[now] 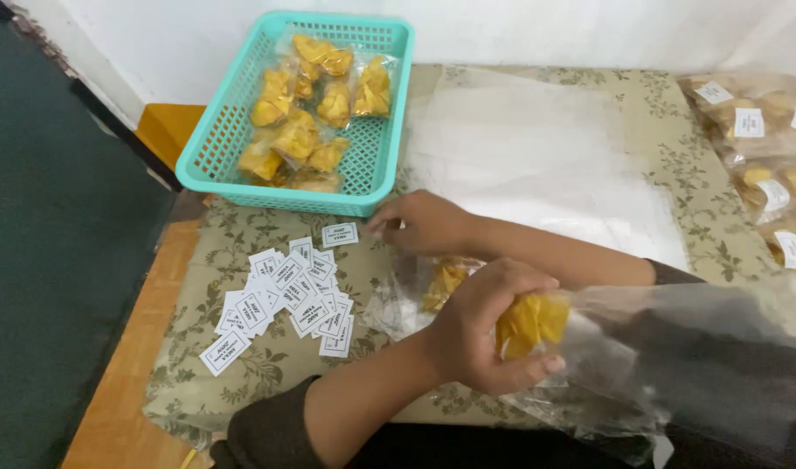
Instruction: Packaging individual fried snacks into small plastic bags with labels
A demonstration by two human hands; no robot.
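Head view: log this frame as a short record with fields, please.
left hand: grips yellow snacks at the mouth of a clear plastic bag
right hand: fingertips on the tablecloth, beside the paper labels
basket: teal, holds packed yellow snack bags
far right: labelled snack packs
centre: clear plastic sheet

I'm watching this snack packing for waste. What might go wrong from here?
The left hand grips yellow chips through a thin clear bag; squeezing may crush them. The right hand reaches toward the loose paper labels, and a sweep of the arm could scatter them off the table. The turquoise basket overhangs the table edge and might tip.
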